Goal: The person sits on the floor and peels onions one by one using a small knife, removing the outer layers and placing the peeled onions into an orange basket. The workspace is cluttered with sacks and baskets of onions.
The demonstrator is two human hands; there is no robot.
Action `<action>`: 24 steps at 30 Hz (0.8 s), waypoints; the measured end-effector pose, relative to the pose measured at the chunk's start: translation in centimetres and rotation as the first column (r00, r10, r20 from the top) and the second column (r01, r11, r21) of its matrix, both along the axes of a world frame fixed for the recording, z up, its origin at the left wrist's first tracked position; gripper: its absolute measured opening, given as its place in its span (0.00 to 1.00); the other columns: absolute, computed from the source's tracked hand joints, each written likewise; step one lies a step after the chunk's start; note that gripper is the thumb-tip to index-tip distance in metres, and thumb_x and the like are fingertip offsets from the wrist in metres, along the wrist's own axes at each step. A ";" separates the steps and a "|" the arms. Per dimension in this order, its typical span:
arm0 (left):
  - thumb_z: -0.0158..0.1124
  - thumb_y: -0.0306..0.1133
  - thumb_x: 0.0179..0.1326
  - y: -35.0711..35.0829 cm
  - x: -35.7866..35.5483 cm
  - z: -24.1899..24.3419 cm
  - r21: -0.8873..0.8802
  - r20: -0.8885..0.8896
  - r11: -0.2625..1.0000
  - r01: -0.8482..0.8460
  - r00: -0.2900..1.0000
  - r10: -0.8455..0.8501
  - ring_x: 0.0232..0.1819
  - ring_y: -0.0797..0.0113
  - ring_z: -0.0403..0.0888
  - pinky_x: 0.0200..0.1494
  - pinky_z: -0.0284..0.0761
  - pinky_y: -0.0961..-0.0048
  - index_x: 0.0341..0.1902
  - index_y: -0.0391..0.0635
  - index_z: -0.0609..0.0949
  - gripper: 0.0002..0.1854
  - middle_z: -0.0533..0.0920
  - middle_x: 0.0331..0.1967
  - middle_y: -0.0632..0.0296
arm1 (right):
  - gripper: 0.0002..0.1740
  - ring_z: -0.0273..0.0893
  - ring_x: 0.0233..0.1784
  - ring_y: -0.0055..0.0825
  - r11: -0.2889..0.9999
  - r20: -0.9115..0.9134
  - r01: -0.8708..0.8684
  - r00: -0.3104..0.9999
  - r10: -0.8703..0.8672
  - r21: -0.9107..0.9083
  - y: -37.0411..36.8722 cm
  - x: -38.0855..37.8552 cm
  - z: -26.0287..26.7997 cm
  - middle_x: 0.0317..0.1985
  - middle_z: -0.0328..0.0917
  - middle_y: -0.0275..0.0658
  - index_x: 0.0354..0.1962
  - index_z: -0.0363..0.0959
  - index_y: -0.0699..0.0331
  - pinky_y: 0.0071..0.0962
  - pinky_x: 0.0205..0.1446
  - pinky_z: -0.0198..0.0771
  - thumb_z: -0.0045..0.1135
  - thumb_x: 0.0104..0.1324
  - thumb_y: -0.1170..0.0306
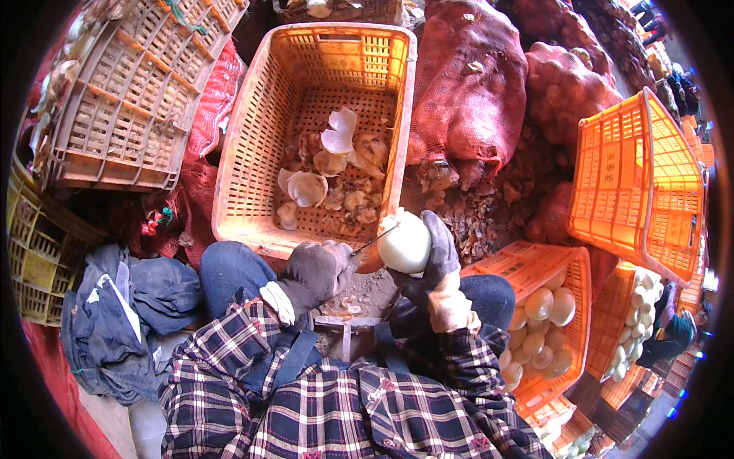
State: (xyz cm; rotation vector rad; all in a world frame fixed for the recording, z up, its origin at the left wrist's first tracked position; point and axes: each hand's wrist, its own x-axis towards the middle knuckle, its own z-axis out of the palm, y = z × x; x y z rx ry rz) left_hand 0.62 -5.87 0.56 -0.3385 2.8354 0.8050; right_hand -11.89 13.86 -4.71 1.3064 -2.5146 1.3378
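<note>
My left hand (318, 269), in a dark knit glove, is closed around a thin knife (367, 245), whose handle is hidden in the fist. The blade points towards a large pale peeled onion (405, 241), and its tip lies by the onion's brownish end. My right hand (441, 258), in a dark glove with a light cuff, holds that onion from the side and below, just off the near right corner of an orange plastic crate (405, 137). Onion skins (338, 132) and brown peelings lie on the floor of this crate.
Red mesh sacks of onions (470, 86) lie beyond the crate's right side. A crate of peeled onions (582, 321) stands at my right, below a tilted orange crate (608, 183). Dark cloth (126, 321) lies at my left. A person (671, 333) is at the far right.
</note>
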 end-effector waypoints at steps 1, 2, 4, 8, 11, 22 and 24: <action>0.61 0.43 0.63 -0.3 0.2 -0.6 0.014 -0.025 1.000 0.012 1.000 -0.011 0.28 0.46 0.82 0.32 0.77 0.51 0.34 0.44 0.82 0.14 0.81 0.25 0.47 | 0.63 0.70 0.63 0.57 1.000 -0.002 0.001 1.000 -0.001 -0.006 0.0 0.0 -0.2 0.63 0.67 0.56 0.70 0.54 0.68 0.48 0.66 0.69 0.82 0.39 0.62; 0.61 0.43 0.63 -0.5 0.2 -1.2 0.028 -0.050 0.999 0.024 0.998 -0.022 0.29 0.45 0.83 0.32 0.77 0.51 0.35 0.44 0.82 0.14 0.82 0.26 0.47 | 0.63 0.70 0.63 0.57 1.000 -0.004 0.003 1.000 -0.003 -0.012 0.0 0.0 -0.3 0.63 0.67 0.56 0.70 0.54 0.68 0.48 0.66 0.69 0.82 0.39 0.61; 0.61 0.42 0.62 -0.4 -0.1 -1.9 -0.004 -0.007 1.000 0.012 1.000 -0.012 0.30 0.46 0.83 0.33 0.77 0.51 0.36 0.44 0.82 0.13 0.82 0.27 0.47 | 0.63 0.70 0.63 0.57 1.000 -0.020 0.002 1.000 -0.002 -0.020 -0.1 0.1 -0.7 0.63 0.67 0.56 0.70 0.54 0.68 0.48 0.66 0.68 0.83 0.39 0.61; 0.60 0.44 0.65 0.0 -0.4 -2.7 -0.024 -0.004 0.999 -0.025 1.000 0.025 0.29 0.44 0.83 0.33 0.77 0.50 0.33 0.43 0.82 0.15 0.82 0.25 0.46 | 0.63 0.69 0.64 0.57 1.000 -0.003 0.006 1.000 -0.006 -0.020 0.1 0.1 -0.8 0.63 0.67 0.56 0.70 0.53 0.68 0.48 0.67 0.68 0.83 0.39 0.62; 0.58 0.45 0.67 0.1 -1.0 -2.2 0.035 -0.008 0.996 -0.080 0.997 0.081 0.28 0.43 0.82 0.32 0.76 0.49 0.30 0.42 0.82 0.18 0.81 0.24 0.44 | 0.65 0.67 0.65 0.57 1.000 0.035 0.003 0.999 -0.003 -0.003 0.3 0.1 -0.9 0.64 0.66 0.55 0.70 0.53 0.67 0.47 0.68 0.67 0.83 0.37 0.62; 0.54 0.50 0.71 -1.0 -1.6 -3.6 0.374 0.135 0.898 -0.231 0.972 0.193 0.16 0.61 0.79 0.21 0.71 0.64 0.26 0.37 0.80 0.27 0.79 0.15 0.53 | 0.59 0.68 0.64 0.56 0.996 0.086 0.075 0.994 -0.070 -0.047 0.2 0.1 -1.6 0.62 0.67 0.56 0.68 0.56 0.68 0.44 0.68 0.66 0.81 0.41 0.61; 0.52 0.51 0.72 -1.0 -2.0 -1.5 0.547 0.332 0.749 -0.373 0.919 0.214 0.12 0.74 0.77 0.18 0.70 0.73 0.26 0.38 0.78 0.28 0.79 0.16 0.63 | 0.57 0.70 0.63 0.53 0.995 0.231 0.103 0.968 -0.098 -0.011 0.0 0.2 -1.5 0.60 0.68 0.55 0.66 0.57 0.68 0.43 0.67 0.68 0.81 0.41 0.61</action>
